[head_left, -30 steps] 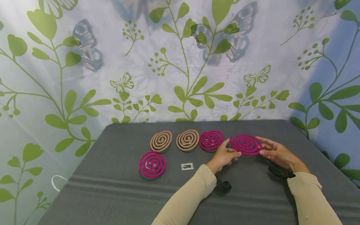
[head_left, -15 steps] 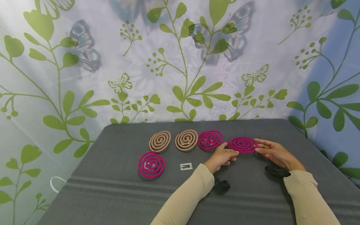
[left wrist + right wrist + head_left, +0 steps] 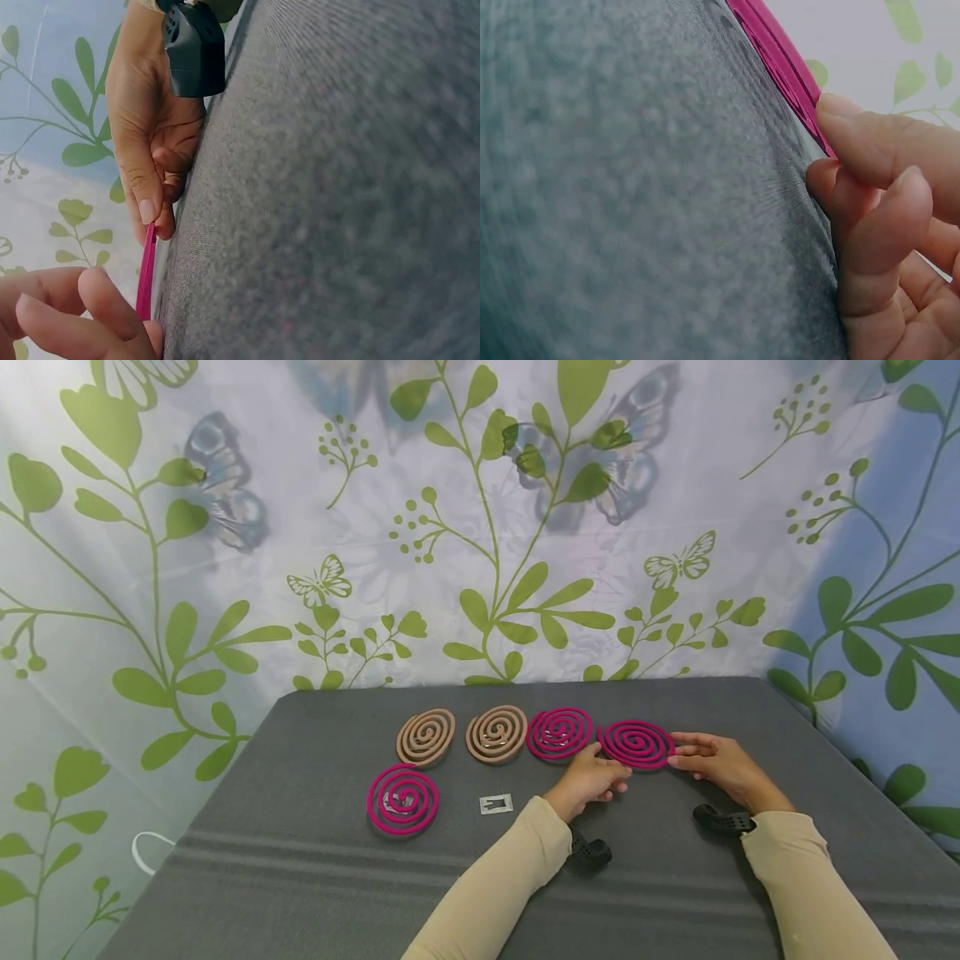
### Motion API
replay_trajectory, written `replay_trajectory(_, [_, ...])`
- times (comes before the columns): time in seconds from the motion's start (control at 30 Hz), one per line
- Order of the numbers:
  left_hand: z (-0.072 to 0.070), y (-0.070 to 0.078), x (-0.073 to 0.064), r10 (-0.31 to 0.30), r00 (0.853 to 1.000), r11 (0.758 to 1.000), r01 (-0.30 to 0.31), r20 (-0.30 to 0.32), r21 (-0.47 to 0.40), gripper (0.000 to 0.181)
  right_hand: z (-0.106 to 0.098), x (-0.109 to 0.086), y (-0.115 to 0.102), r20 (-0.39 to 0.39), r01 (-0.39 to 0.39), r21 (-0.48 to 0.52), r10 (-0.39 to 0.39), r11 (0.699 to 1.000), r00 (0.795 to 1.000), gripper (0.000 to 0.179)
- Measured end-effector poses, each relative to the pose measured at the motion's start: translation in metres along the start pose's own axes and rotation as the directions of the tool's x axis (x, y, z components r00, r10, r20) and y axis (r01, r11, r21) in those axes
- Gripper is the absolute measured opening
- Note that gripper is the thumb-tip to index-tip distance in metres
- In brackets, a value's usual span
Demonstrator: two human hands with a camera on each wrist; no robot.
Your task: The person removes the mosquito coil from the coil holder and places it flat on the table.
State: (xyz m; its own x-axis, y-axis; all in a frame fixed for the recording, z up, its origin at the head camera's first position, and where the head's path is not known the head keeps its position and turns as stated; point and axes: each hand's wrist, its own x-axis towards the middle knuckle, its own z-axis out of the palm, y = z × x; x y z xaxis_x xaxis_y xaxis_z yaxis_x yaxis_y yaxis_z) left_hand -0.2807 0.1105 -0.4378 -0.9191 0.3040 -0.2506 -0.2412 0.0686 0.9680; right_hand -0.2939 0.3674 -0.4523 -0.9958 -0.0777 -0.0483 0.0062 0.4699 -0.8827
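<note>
A magenta spiral mosquito coil (image 3: 638, 744) lies level at the right end of the back row, close over the table. My right hand (image 3: 731, 768) pinches its right edge between thumb and fingers; in the right wrist view the thumb sits on the coil's rim (image 3: 784, 71). On the other side, my left hand (image 3: 588, 779) holds the coil's front left edge. The left wrist view shows the coil (image 3: 147, 277) edge-on between both hands. Just left of it is another magenta coil (image 3: 559, 732), close to my left fingertips.
Two tan coils (image 3: 426, 737) continue the back row leftward. A third magenta coil (image 3: 403, 799) lies in front of them, over a silver metal piece. A flat silver metal stand (image 3: 496, 804) lies on the grey table (image 3: 300, 893). A patterned curtain (image 3: 450, 527) hangs behind.
The held coil has come down toward the table and shifted slightly left, nearer its magenta neighbour. My right hand has moved left with it; the left hand has hardly moved.
</note>
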Motion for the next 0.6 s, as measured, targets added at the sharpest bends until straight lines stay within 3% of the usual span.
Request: replay_trajectory(0.6, [0.0026,0.0009,-0.0029,0.032,0.999,0.997,-0.032,-0.006,0.063,0.074,0.0022,0.0001,-0.0001,0.004,0.000,0.039,0.000,0.999,1.000,0.072])
